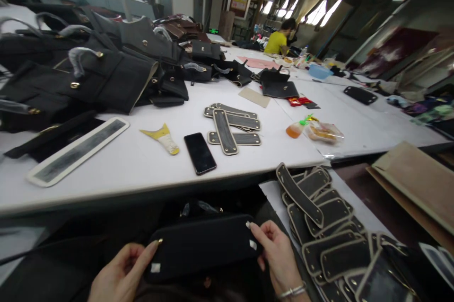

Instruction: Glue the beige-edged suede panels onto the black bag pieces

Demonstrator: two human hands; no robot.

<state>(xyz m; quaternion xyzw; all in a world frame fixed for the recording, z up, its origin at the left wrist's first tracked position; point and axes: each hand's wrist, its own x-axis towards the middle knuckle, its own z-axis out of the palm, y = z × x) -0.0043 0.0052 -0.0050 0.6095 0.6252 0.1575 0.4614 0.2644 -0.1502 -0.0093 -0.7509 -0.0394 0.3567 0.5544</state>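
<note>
Dark phone; wrapped bread, perhaps.

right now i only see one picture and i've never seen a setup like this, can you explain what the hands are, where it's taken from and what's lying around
There is no machine here: these are a person's own bare hands, seen by a camera worn on their head, looking forward and down. The left hand and right hand hold opposite ends of a black panel. Beyond, on the white table, lie a phone, a few pale-edged strips and black bags. More such strips are heaped beside the right hand. Farther back is another person in yellow.
</note>
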